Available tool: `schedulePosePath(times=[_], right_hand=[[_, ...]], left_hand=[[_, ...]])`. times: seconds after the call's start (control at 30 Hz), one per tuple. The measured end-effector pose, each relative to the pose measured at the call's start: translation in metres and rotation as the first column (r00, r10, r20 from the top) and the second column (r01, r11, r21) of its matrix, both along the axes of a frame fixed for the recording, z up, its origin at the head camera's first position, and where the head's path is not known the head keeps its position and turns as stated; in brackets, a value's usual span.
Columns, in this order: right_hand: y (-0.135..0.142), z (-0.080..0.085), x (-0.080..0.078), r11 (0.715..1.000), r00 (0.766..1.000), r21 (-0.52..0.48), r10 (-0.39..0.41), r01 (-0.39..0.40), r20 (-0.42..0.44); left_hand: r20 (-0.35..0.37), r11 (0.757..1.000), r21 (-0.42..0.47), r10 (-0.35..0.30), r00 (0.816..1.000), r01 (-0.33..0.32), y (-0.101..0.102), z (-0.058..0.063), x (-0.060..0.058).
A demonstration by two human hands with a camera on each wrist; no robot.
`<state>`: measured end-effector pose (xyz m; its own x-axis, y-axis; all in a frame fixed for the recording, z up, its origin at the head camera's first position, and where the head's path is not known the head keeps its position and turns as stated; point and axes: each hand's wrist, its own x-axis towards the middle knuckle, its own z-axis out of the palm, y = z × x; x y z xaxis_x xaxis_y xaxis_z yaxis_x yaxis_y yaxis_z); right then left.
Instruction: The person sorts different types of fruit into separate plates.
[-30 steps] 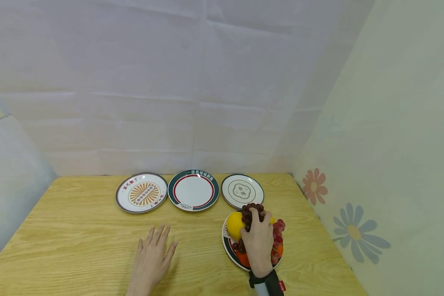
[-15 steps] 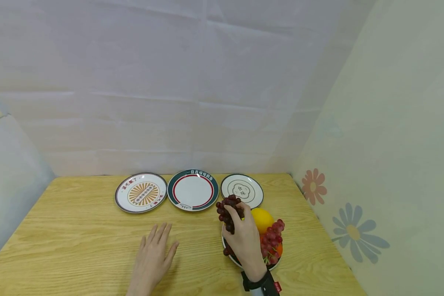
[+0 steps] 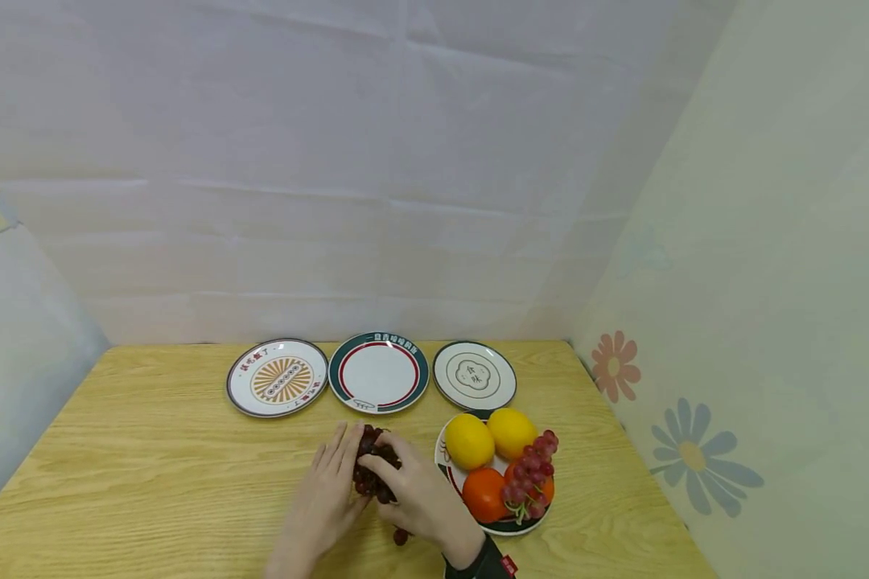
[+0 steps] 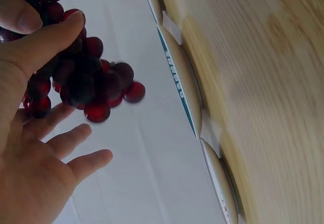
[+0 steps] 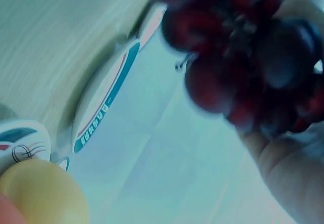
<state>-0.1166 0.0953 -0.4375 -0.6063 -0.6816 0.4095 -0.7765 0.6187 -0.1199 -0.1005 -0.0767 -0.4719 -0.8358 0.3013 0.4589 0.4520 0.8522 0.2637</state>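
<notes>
A dark red bunch of grapes [image 3: 371,474] hangs over the front middle of the table, between both hands. My right hand [image 3: 423,494] grips it from the right, fingers curled over the grapes. My left hand [image 3: 326,490] is on the other side, its fingers nearly straight. In the left wrist view, the left thumb [image 4: 50,42] lies across the front of the grapes [image 4: 96,82], while the other fingers spread behind and below. Dark grapes [image 5: 243,57] fill the upper right of the right wrist view. A few of them dangle below the right hand.
Right of the hands, a fruit plate [image 3: 445,474] holds two yellow fruits [image 3: 469,441], orange-red fruits [image 3: 485,494] and a lighter red bunch of grapes [image 3: 532,474]. Along the back stand a sunburst plate [image 3: 246,386], a green-rimmed plate [image 3: 379,374] and a small white plate [image 3: 492,386].
My right hand has lifted the dark grapes off the fruit plate and carried them left to my left hand. The left hand has moved right to meet them.
</notes>
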Motion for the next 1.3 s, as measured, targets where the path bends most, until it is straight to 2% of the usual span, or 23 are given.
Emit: schedulePosePath(times=[0.13, 0.3, 0.53, 0.7, 0.8, 0.9, 0.97, 1.07, 1.2, 1.3], right_hand=[[-0.001, -0.003, 0.0, 0.997, 0.997, 0.037, 0.067, -0.066, -0.031], [0.0, -0.004, 0.0, 0.998, 0.998, 0.031, 0.055, -0.055, 0.011], [0.001, -0.005, 0.002, 0.999, 1.0, 0.036, 0.0, -0.001, 0.025], [0.005, -0.003, 0.002, 0.992, 0.994, 0.075, -0.105, 0.102, 0.043], [0.011, -0.003, 0.002, 0.974, 0.978, 0.135, -0.192, 0.181, 0.075], [0.02, -0.005, 0.002, 0.959, 0.957, 0.156, -0.258, 0.237, 0.133], [0.026, -0.005, 0.001, 0.954, 0.946, 0.144, -0.284, 0.263, 0.158], [0.035, -0.005, 0.0, 0.949, 0.939, 0.125, -0.308, 0.291, 0.15], [0.044, -0.004, 0.0, 0.944, 0.936, 0.096, -0.325, 0.315, 0.136], [0.05, -0.004, 0.001, 0.938, 0.926, 0.074, -0.347, 0.339, 0.148]], left_hand=[[-0.08, 0.999, 0.02, -0.037, 0.996, 0.038, 0.002, -0.003, -0.001], [-0.157, 0.997, 0.038, -0.055, 0.986, 0.061, 0.003, -0.004, -0.005], [-0.222, 0.996, 0.045, -0.059, 0.973, 0.071, 0.005, -0.004, -0.01], [-0.21, 0.999, 0.026, -0.04, 0.977, 0.047, 0.005, -0.004, -0.012], [-0.192, 1.0, 0.014, -0.006, 0.981, 0.009, 0.0, -0.003, -0.015], [-0.165, 0.998, 0.028, 0.056, 0.985, -0.052, -0.008, -0.001, -0.018], [-0.128, 0.995, 0.044, 0.097, 0.987, -0.092, -0.016, 0.002, -0.022], [-0.067, 0.988, 0.046, 0.147, 0.987, -0.144, -0.029, 0.008, -0.032], [-0.033, 0.973, 0.056, 0.227, 0.973, -0.225, -0.053, 0.012, -0.053], [-0.034, 0.941, 0.117, 0.322, 0.946, -0.316, -0.072, 0.015, -0.074]])
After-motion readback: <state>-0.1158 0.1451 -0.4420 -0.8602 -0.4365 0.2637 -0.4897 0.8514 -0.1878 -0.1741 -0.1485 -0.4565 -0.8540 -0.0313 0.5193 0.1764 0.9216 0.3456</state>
